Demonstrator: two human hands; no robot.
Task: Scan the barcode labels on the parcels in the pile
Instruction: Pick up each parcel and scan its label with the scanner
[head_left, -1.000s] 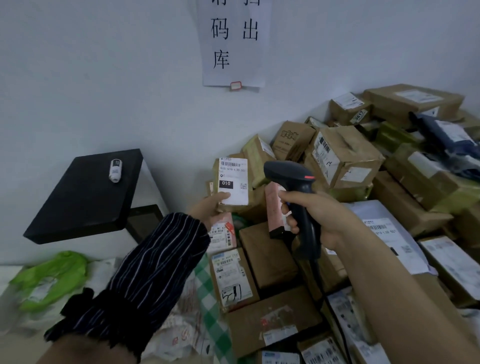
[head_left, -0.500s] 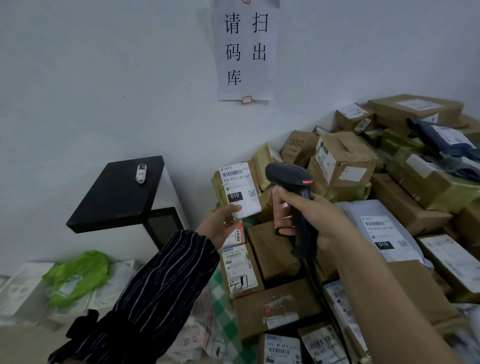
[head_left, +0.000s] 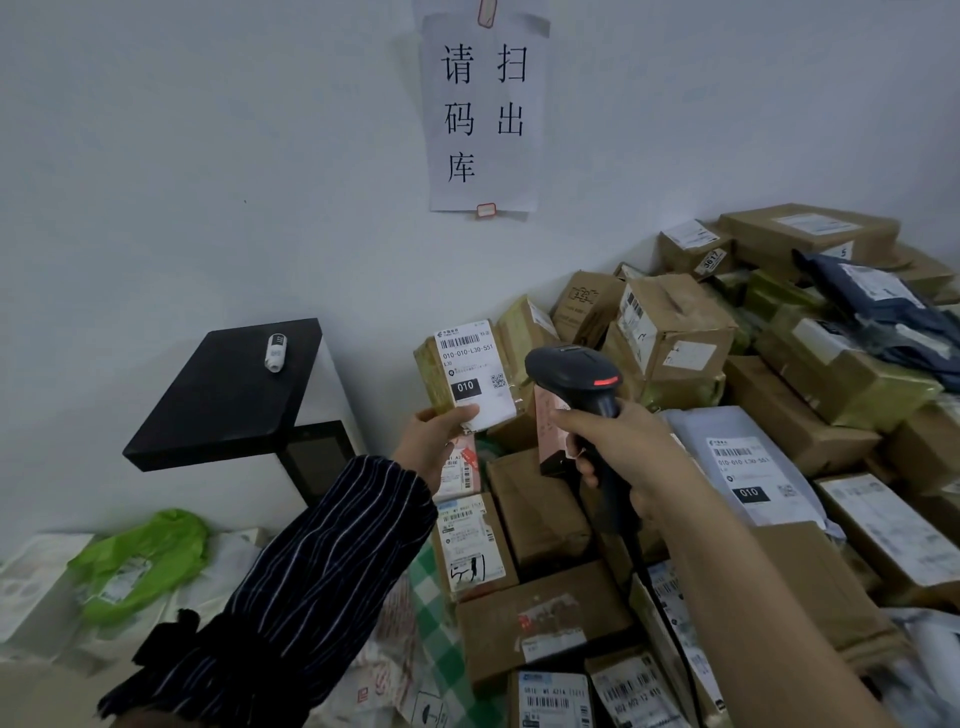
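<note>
Fingers of the left hand (head_left: 430, 453) lie hidden behind the parcel (head_left: 470, 376).

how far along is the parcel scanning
No sorted stack or mark shows which parcels are already scanned. In hand: the left hand holds up a small box, label facing the camera, and the right hand grips the scanner beside it. Left: the pile of parcels behind and below.

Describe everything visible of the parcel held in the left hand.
The parcel is a small brown cardboard box, held up slightly tilted before the pile. Its white label faces the camera: barcode on top, 010-010-L30-551 beneath, a black 010 block, a square code. The left hand grips its lower edge, thumb on the label. The scanner sits just right of it.
</note>
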